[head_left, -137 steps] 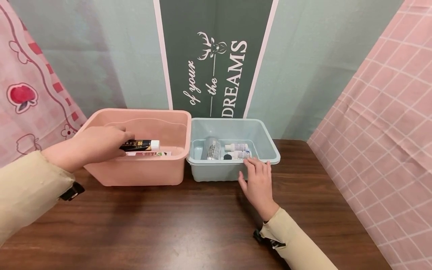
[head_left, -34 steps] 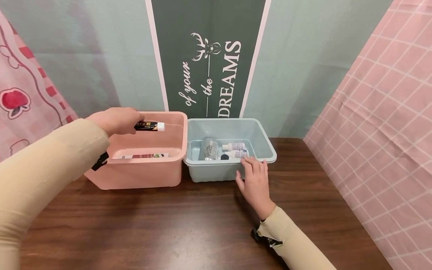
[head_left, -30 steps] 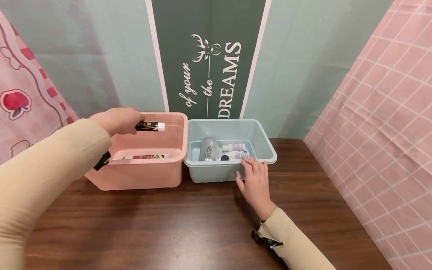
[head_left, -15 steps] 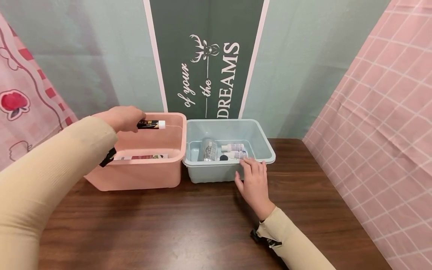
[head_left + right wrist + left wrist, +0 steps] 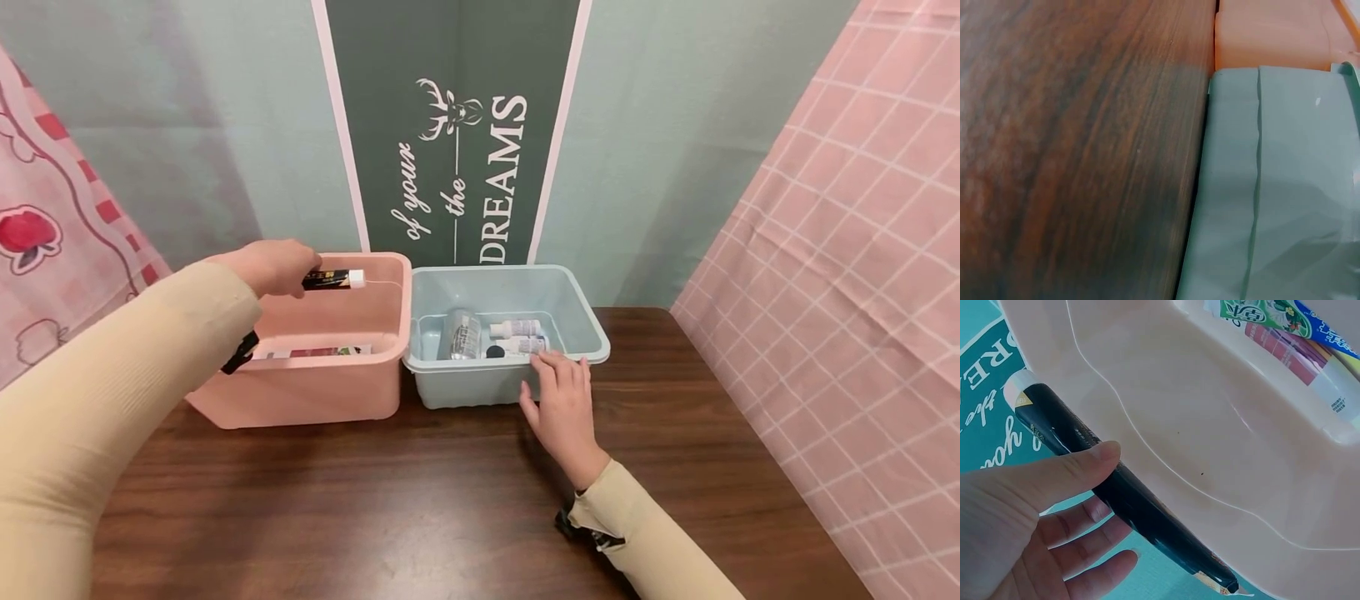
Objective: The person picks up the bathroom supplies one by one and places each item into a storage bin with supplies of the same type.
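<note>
My left hand (image 5: 279, 265) pinches a black toothpaste tube (image 5: 333, 279) with a white cap, above the far side of the pink bin (image 5: 315, 392). Thumb and fingers hold the tube (image 5: 1141, 506) near its middle in the left wrist view; the other fingers are loosely bent. Other toothpaste tubes (image 5: 1291, 359), one red and white and one green and blue, lie on the bin's floor. My right hand (image 5: 564, 408) rests its fingertips on the front rim of the blue bin (image 5: 480, 387), fingers relaxed. In the right wrist view that hand is not seen.
In the blue bin lie a clear bottle (image 5: 464, 335) and small white bottles (image 5: 517, 328), one with a dark cap. Both bins stand side by side on a brown wooden table (image 5: 420, 500). Cloth curtains (image 5: 840, 275) hang behind and along both sides.
Earlier the left hand held the tube low at the pink bin's front; it has since risen toward the far rim, still holding it. Lately it barely moves. The right hand stays at the blue rim.
</note>
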Demonstrator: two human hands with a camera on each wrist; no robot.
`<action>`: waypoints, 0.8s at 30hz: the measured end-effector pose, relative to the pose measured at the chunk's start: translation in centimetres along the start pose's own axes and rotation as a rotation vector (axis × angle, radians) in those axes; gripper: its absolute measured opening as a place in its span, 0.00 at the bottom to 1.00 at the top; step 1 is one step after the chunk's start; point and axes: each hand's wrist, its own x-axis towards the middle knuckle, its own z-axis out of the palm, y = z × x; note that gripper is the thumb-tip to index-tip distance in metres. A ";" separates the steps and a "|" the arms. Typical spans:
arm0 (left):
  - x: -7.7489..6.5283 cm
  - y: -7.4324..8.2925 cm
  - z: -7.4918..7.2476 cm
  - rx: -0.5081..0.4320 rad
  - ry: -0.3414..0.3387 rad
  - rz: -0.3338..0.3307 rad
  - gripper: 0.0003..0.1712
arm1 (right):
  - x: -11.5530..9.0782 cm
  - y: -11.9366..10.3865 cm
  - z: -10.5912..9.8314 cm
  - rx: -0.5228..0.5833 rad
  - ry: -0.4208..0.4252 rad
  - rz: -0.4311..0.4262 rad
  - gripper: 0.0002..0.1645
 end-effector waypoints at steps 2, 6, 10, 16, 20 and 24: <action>0.0 -0.1 0.1 0.004 -0.003 -0.001 0.22 | 0.0 0.0 0.0 -0.002 -0.013 0.001 0.23; 0.0 -0.2 0.2 -0.007 -0.008 -0.013 0.23 | -0.1 0.1 0.1 -0.008 -0.020 0.003 0.23; 0.1 -0.3 0.1 -0.021 -0.010 -0.030 0.23 | 0.0 0.1 0.1 -0.009 -0.014 0.004 0.24; 0.1 -0.6 0.1 -0.025 -0.001 -0.041 0.21 | 0.2 0.1 0.3 -0.003 -0.012 -0.004 0.23; 0.1 -0.8 0.1 -0.031 -0.001 -0.038 0.18 | 0.3 0.0 0.5 -0.005 -0.008 -0.001 0.23; 0.3 -0.8 0.1 -0.010 -0.008 -0.040 0.16 | 0.2 0.0 0.5 -0.010 -0.012 0.002 0.23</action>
